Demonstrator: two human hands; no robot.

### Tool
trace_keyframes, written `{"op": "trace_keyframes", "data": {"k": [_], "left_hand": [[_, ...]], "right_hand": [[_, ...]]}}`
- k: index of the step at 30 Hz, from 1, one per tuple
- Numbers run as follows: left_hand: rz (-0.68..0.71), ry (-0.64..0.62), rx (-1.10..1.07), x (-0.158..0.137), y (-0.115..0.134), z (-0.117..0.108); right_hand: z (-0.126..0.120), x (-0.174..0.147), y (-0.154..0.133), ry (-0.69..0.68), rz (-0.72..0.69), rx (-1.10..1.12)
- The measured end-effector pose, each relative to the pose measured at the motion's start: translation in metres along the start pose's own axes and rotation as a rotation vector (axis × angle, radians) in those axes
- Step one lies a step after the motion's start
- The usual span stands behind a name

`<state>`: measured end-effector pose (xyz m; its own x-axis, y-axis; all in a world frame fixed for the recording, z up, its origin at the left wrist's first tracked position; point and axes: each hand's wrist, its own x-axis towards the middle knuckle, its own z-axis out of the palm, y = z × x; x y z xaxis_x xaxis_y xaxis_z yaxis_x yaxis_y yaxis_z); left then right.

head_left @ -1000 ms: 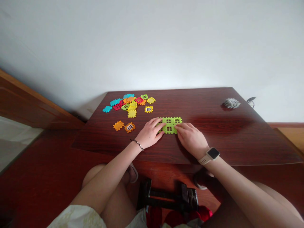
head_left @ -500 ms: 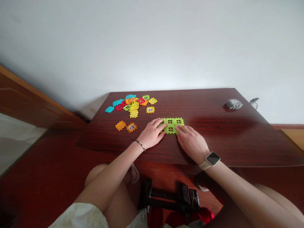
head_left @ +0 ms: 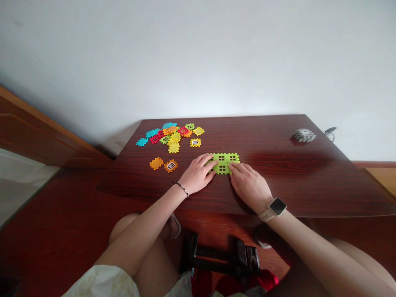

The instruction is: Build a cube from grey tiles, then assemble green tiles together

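A flat panel of joined lime-green interlocking building tiles point(head_left: 222, 161) with window cut-outs lies on the table between my hands. My left hand point(head_left: 198, 175) grips its left end, fingers laid over the top and the thumb at the near edge. At the lower right corner, my right hand point(head_left: 249, 183) holds the panel with its fingertips; the thumb is partly hidden. My fingers cover some of the left-hand tiles. To the left lie a plain orange tile point(head_left: 156, 163) and an orange tile with a white window point(head_left: 171, 166).
Several loose blue, red, yellow, orange and green tiles point(head_left: 174, 137) form a pile at the back left of the dark wooden table point(head_left: 266, 140). Beside it sits a yellow tile with a white window point(head_left: 195, 142). A grey-white stack point(head_left: 305, 135) stands at the right.
Both hands stay in nearly the same place on the green panel. The view has shifted very slightly.
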<state>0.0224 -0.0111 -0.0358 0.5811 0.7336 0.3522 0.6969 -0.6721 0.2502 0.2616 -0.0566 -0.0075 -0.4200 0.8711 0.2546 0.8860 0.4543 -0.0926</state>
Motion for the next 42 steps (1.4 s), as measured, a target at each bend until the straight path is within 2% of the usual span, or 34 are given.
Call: {"op": "trace_keyframes", "data": {"k": [8,20,31,42], "left_hand": [[0.002,0.009,-0.011,0.0,0.001,-0.001],[0.001,0.012,-0.014,0.0,0.0,0.001],[-0.016,0.007,-0.049,0.0,-0.003,-0.007],[-0.074,0.115,-0.078,-0.002,-0.022,-0.019]], "right_hand": [[0.005,-0.005,0.001,0.077,-0.028,0.045],[-0.003,0.0,0.004,0.013,-0.034,0.051],[0.002,0.0,0.032,0.073,-0.106,0.207],[-0.003,0.001,0.048,0.131,-0.061,0.215]]}}
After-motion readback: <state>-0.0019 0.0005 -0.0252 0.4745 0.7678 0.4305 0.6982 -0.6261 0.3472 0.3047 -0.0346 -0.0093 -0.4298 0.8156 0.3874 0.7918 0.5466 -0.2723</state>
